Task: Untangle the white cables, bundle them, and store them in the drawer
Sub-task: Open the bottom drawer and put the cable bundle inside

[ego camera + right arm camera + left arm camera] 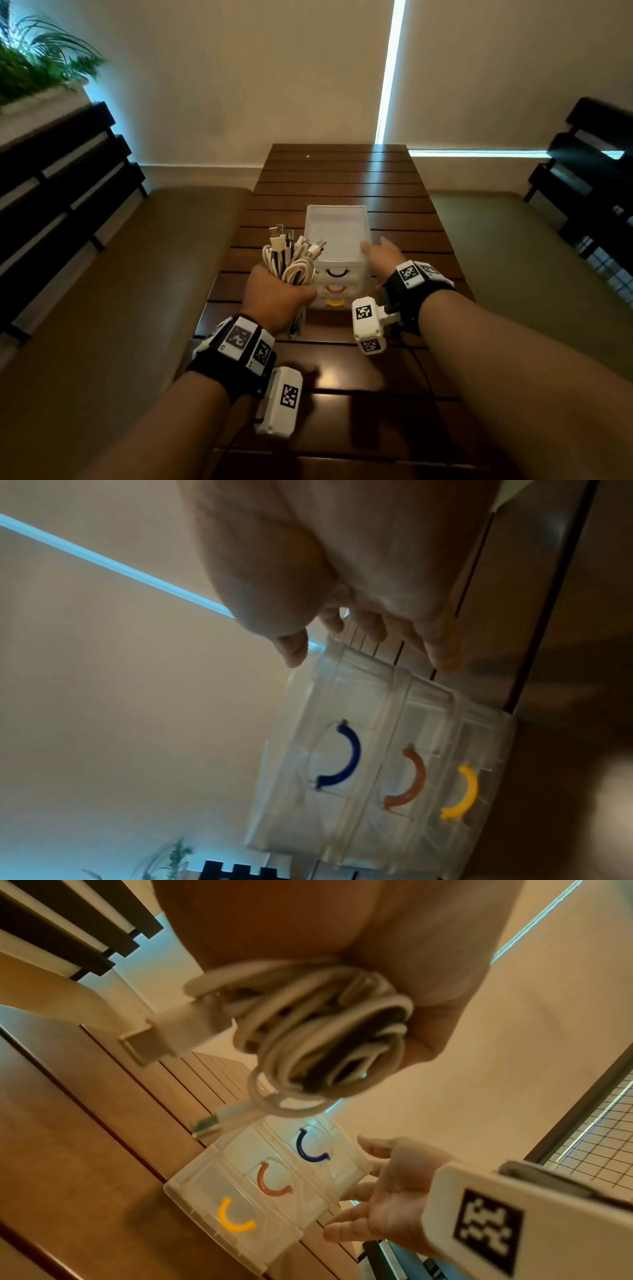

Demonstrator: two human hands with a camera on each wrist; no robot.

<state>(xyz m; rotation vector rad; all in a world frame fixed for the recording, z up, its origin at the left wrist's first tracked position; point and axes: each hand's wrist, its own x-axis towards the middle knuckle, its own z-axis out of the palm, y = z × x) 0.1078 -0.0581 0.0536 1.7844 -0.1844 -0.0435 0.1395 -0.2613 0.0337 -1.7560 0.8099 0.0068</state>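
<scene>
My left hand [279, 298] grips a bundle of white cables [293, 260], plug ends sticking up, just left of a small clear drawer unit [337, 236] on the table. The coiled cable bundle [329, 1039] fills the left wrist view under my curled fingers. The drawer unit [274, 1185] has three shut drawers with blue [342, 758], orange [409, 777] and yellow [462, 792] handles. My right hand [380, 255] reaches at the unit's right top corner, fingers spread and straight, thumb near the lid edge. The right hand [387, 1188] shows open beside the unit [377, 777]; whether it touches is unclear.
The drawer unit stands mid-way on a dark slatted wooden table [342, 178] against a wall. Padded benches [130, 274] flank both sides, with dark slatted backrests [61, 178]. A potted plant [34, 68] sits far left.
</scene>
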